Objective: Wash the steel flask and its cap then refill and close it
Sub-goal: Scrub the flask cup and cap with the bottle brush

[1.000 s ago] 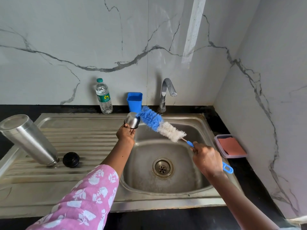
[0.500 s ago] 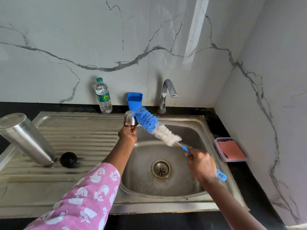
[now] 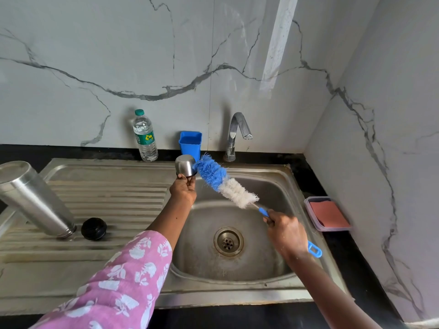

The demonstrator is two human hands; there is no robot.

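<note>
shiny steel cap (image 3: 184, 165), brush (image 3: 223, 182) tip at its mouth.

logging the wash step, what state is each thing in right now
steel cap: off the flask, gripped by left hand, brush tip against it
bottle brush: held by its handle in right hand
steel flask: open, mouth down on the drainboard
black stopper: off, lying beside the flask
tap: no water running
water bottle: upright, capped
</note>
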